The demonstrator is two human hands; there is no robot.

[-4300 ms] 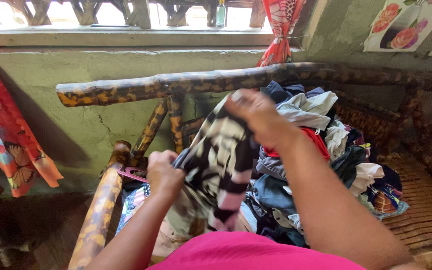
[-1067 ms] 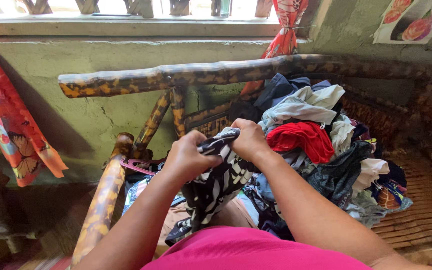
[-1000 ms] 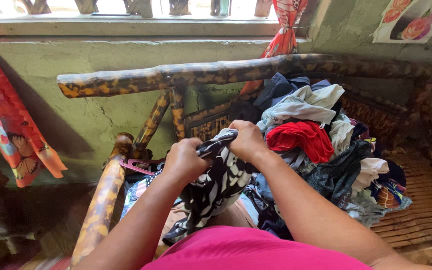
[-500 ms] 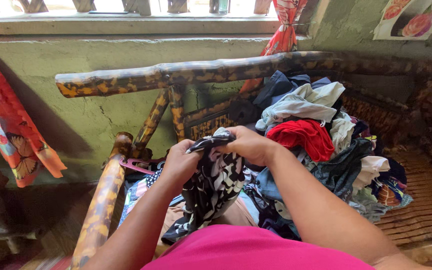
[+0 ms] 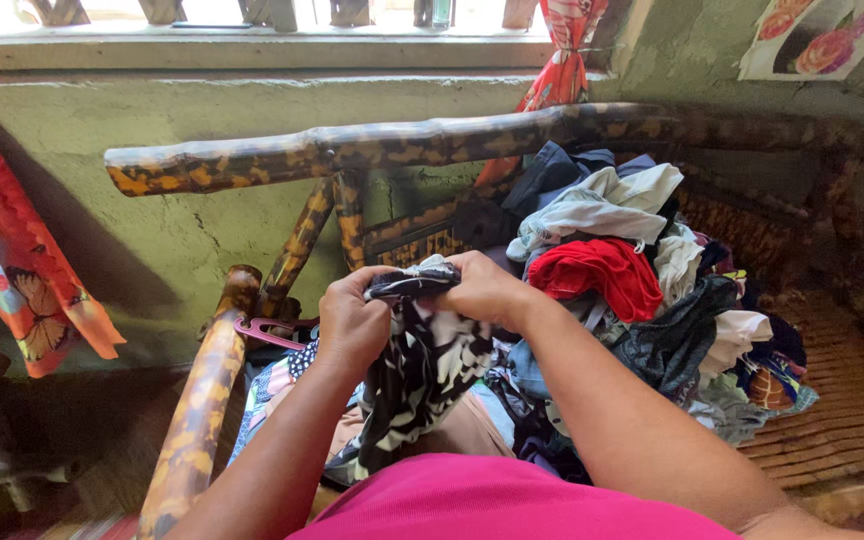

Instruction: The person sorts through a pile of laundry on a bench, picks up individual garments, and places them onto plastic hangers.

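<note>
1. Filling the bottom centre of the frame: a pink top (image 5: 492, 500), with both forearms reaching up from it toward mid-frame.
2. Gripping the bunched upper edge of a black-and-white patterned garment (image 5: 422, 370) at the centre of the frame: left hand (image 5: 350, 318) closed tight on the left end of the bunch, right hand (image 5: 482, 287) closed tight on the right end, both fists almost touching.
3. Hanging limp below the fists, down toward the lap: the rest of that garment. Judging it soft, light and floppy, not fragile, unlikely to slip; best taken by a hem or seam edge, as now.
4. Lying just left of the left hand: a pink clothes hanger (image 5: 270, 331), against a mottled bamboo armrest (image 5: 197, 400).
5. Sitting right of centre: a heap of mixed clothes (image 5: 672, 300) with a red piece (image 5: 597, 275) on top, on a slatted bamboo seat (image 5: 842, 400).
6. Crossing the upper middle: a bamboo back rail (image 5: 352, 150); beyond it, a green wall (image 5: 182, 230), an orange butterfly-print cloth (image 5: 12, 270) at far left, and a window sill (image 5: 252, 48) along the top.
</note>
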